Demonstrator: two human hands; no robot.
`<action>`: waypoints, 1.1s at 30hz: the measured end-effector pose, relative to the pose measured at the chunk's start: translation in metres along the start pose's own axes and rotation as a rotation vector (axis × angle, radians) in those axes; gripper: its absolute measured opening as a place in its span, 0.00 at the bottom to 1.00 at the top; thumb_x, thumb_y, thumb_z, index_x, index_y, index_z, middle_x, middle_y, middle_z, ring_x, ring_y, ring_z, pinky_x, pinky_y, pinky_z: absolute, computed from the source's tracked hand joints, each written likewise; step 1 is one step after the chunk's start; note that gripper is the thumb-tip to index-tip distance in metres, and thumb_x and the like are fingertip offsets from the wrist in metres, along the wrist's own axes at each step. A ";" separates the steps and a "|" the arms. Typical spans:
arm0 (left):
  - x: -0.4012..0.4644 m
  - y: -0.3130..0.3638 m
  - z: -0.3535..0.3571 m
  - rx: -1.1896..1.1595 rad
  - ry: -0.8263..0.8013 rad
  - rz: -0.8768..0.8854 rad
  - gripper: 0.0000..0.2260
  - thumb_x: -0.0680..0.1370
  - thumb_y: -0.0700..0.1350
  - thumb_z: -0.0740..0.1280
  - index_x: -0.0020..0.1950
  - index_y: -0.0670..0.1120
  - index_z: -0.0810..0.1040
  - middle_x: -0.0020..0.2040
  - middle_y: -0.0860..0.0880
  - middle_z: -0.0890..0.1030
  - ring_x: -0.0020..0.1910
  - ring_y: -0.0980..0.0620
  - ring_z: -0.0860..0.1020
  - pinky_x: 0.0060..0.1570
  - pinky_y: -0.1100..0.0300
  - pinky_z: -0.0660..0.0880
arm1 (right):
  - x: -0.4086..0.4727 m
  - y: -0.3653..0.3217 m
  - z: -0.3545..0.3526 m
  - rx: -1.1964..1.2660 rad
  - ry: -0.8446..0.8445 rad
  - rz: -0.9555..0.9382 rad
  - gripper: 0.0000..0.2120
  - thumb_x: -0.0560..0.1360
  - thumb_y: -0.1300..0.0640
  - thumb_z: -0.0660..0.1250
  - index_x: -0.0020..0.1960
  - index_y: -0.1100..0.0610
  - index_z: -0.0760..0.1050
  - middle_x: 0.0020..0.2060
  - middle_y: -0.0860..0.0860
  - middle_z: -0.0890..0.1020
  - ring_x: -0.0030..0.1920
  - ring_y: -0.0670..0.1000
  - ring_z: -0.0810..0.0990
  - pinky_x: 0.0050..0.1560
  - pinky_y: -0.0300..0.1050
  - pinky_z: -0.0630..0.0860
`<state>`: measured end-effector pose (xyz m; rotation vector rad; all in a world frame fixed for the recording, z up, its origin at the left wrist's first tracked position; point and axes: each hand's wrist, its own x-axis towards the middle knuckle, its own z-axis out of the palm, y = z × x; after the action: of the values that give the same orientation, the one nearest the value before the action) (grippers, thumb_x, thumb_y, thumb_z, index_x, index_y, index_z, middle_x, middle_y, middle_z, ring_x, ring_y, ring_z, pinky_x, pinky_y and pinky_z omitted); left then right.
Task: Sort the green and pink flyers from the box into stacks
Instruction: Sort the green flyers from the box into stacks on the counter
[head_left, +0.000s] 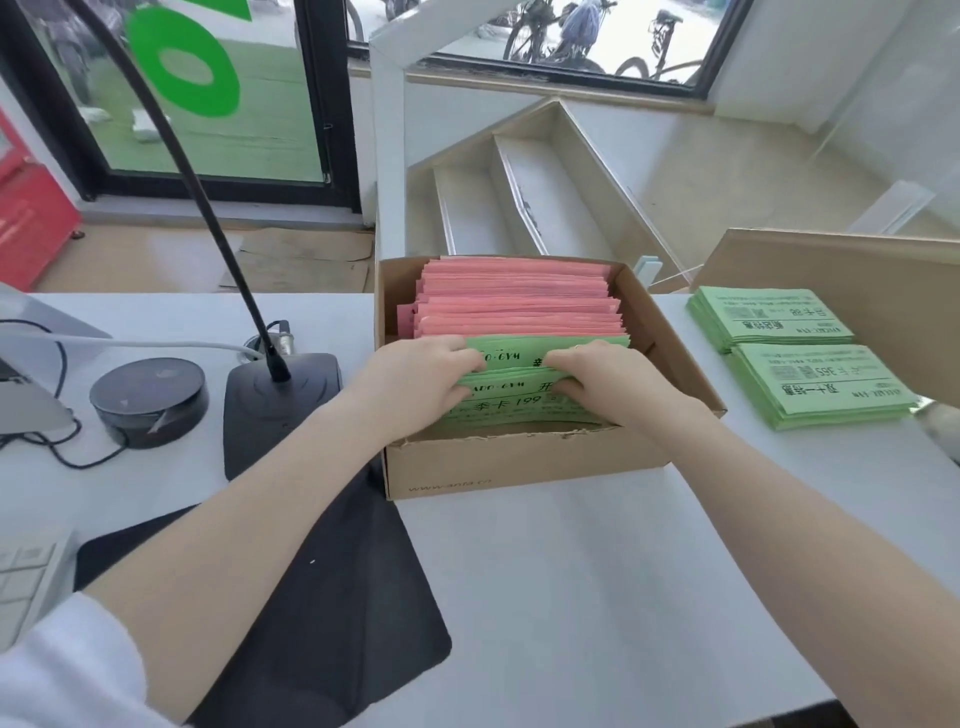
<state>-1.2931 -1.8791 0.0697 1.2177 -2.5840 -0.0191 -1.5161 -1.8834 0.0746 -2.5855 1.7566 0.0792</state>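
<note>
Where cardboard box (519, 467) walls rise, hands (514, 379) amid papery green flyers (524, 410).

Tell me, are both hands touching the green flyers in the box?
Touching. The head view shows left hand and right hand with fingers curled into the green flyers.

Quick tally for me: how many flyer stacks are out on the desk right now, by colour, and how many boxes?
Green flyer stacks on the desk: 2, far stack and near stack
Pink flyer stacks on the desk: 0, pink flyers all stand in the box
Cardboard boxes: 1
Total: 3
</note>
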 end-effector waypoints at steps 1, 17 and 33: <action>0.001 0.000 0.002 0.004 -0.045 -0.055 0.14 0.78 0.47 0.64 0.63 0.47 0.74 0.57 0.49 0.78 0.55 0.45 0.76 0.47 0.54 0.74 | -0.003 -0.001 -0.001 -0.001 0.060 -0.003 0.04 0.79 0.56 0.59 0.51 0.56 0.70 0.48 0.52 0.79 0.50 0.57 0.75 0.36 0.45 0.66; -0.048 0.115 -0.019 -0.272 0.324 0.053 0.13 0.76 0.50 0.58 0.55 0.49 0.77 0.46 0.49 0.84 0.41 0.47 0.82 0.37 0.55 0.79 | -0.160 0.003 -0.055 0.039 0.324 0.075 0.10 0.74 0.56 0.65 0.55 0.55 0.76 0.46 0.50 0.81 0.45 0.57 0.77 0.36 0.43 0.62; -0.105 0.175 0.050 -1.367 0.176 -0.680 0.09 0.78 0.37 0.63 0.57 0.44 0.76 0.51 0.53 0.83 0.50 0.58 0.81 0.46 0.68 0.75 | -0.237 0.054 0.052 1.105 0.385 0.468 0.07 0.72 0.65 0.69 0.46 0.55 0.75 0.41 0.48 0.82 0.44 0.48 0.79 0.43 0.31 0.73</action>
<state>-1.3748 -1.6919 0.0185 1.2256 -1.2428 -1.4165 -1.6548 -1.6813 0.0353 -1.4304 1.7009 -1.0925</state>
